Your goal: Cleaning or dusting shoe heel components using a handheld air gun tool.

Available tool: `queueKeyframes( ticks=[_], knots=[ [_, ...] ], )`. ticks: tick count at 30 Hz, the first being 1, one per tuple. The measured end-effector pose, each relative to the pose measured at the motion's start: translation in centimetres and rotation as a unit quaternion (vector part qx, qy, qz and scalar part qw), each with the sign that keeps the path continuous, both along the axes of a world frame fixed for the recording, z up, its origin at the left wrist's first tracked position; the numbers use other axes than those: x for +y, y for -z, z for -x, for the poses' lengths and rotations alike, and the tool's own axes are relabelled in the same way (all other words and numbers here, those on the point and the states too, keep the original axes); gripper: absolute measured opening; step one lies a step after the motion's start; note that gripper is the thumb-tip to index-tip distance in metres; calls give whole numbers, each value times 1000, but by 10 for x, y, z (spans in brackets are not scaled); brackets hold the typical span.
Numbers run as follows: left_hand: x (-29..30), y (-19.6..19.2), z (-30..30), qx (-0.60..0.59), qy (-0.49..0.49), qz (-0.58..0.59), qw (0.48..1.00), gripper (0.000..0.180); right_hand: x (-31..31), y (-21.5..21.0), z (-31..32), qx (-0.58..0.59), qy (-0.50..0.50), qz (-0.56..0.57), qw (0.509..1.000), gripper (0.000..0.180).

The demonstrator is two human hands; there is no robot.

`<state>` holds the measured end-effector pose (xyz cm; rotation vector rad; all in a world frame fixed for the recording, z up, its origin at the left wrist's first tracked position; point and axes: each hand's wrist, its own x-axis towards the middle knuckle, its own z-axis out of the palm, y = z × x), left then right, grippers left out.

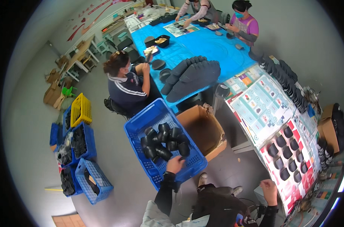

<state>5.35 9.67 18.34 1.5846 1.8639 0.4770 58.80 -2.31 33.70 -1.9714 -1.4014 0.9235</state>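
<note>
A blue plastic crate (136, 123) stands in front of me with a heap of black, curved, cup-like pieces (163, 137) in it. Over its near side reaches my left hand (175, 165), its fingers closed at the edge of one black curved piece (183, 149); the fingertips are partly hidden. My right hand (269, 191) hovers by the near edge of the right-hand table, fingers loosely bent and apart, nothing seen in them. Beside it on that table, several similar black pieces (287, 152) lie in rows on a red and white sheet (271, 160).
An open cardboard box (217, 153) sits behind the crate. Beyond, a blue-covered table (232, 68) bears stacked black pieces (194, 77), with co-workers around it, one seated person (128, 89) nearest. More crates (94, 181) stand on the left floor. Black stacks (281, 81) line the right table.
</note>
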Motion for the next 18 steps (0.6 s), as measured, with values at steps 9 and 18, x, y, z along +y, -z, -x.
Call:
queueKeyframes(
  ticks=[9, 18],
  knots=[
    [-7, -150, -255, -426, 124, -23, 896, 32, 76, -27, 58, 418, 18, 78, 905, 23],
    [-10, -124, -235, -392, 218, -63, 892, 37, 31, -15, -32, 283, 132, -45, 949, 14]
  ],
)
